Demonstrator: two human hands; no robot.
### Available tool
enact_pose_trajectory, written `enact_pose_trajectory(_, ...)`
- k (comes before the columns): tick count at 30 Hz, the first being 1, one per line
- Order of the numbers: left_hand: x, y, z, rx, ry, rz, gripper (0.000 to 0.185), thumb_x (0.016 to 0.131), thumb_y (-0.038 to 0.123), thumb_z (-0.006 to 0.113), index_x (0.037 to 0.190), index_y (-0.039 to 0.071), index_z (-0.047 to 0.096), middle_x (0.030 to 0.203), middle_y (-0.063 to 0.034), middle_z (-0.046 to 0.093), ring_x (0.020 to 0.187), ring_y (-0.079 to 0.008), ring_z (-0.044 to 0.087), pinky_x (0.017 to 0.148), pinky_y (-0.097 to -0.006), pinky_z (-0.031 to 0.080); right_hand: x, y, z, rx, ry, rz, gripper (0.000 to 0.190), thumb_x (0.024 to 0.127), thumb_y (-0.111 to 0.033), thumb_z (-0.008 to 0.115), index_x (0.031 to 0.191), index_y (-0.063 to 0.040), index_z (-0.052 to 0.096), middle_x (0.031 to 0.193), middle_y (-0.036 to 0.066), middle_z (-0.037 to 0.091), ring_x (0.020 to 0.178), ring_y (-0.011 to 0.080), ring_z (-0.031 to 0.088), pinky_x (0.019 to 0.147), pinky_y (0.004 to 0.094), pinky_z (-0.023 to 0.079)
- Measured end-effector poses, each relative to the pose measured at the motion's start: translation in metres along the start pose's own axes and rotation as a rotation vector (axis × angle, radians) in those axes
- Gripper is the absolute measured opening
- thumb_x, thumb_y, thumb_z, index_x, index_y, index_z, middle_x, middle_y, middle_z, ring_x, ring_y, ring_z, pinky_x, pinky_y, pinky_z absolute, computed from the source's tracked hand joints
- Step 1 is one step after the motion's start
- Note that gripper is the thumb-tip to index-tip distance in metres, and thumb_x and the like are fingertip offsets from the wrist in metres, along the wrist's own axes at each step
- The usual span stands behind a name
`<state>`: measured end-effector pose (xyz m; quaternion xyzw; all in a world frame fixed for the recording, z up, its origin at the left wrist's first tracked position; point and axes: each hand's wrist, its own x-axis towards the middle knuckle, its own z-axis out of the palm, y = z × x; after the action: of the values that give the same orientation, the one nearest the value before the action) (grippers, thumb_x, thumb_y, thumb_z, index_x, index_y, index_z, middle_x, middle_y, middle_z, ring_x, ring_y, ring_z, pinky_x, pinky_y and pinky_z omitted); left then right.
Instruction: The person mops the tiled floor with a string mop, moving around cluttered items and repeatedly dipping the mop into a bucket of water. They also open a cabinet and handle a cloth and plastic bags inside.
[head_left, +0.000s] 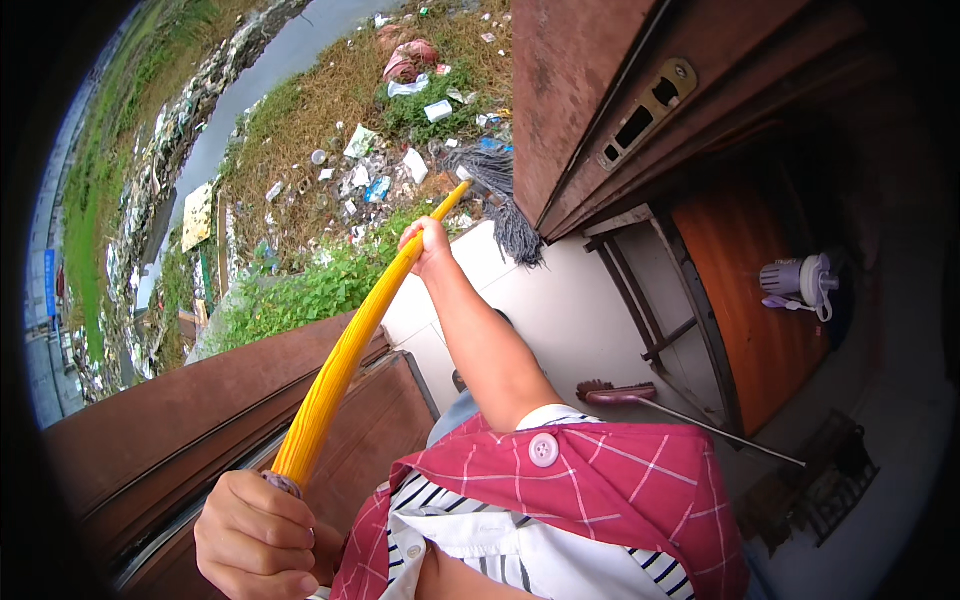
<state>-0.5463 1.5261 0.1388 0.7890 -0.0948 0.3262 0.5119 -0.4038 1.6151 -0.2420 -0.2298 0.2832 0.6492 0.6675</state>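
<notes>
My left hand (255, 532) is at the lower left, closed around the near end of a yellow mop handle (349, 352). Farther along the same handle, my right hand (427, 244) grips it with the arm stretched forward. The mop head (491, 180), with grey string strands, is beyond my right hand. Some strands lie against the edge of a brown door (577, 82), and a bundle of them hangs over the pale tiled floor (525, 307). The near tip of the handle is hidden inside my left fist.
Outside the doorway are green plants (292, 300), littered ground (375, 180) and water (277, 75). Another brown door panel (352, 420) is at the left. At the right, an orange-topped table (739, 300) holds a lidded cup (799, 277). A broom (619, 394) lies near it.
</notes>
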Motion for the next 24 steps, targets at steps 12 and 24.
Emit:
enact_pose_trajectory(12,-0.003,0.127,0.033,0.076,-0.095,0.346,0.004,0.078,0.007,0.050,0.077,0.003,0.050,0.050,0.0016,0.043,0.038,-0.0096,0.042,0.038,-0.0239,0.037,-0.090,0.090,0.061,0.077,-0.070,0.025,0.013,0.080,-0.014,0.046,0.068,-0.009,0.042,0.056,0.007,0.045,0.051,0.0203,0.047,0.050,0.0352,0.044)
enact_pose_trajectory(24,-0.121,0.191,-0.009,-0.064,0.141,0.325,0.013,0.084,0.015,0.064,0.077,0.005,0.059,0.055,0.0009,0.058,0.045,-0.0095,0.055,0.048,-0.0194,0.046,-0.197,0.134,-0.071,0.031,0.129,-0.153,0.008,0.078,-0.006,0.049,0.080,-0.005,0.041,0.066,0.008,0.047,0.059,0.0201,0.050,0.060,0.0338,0.049)
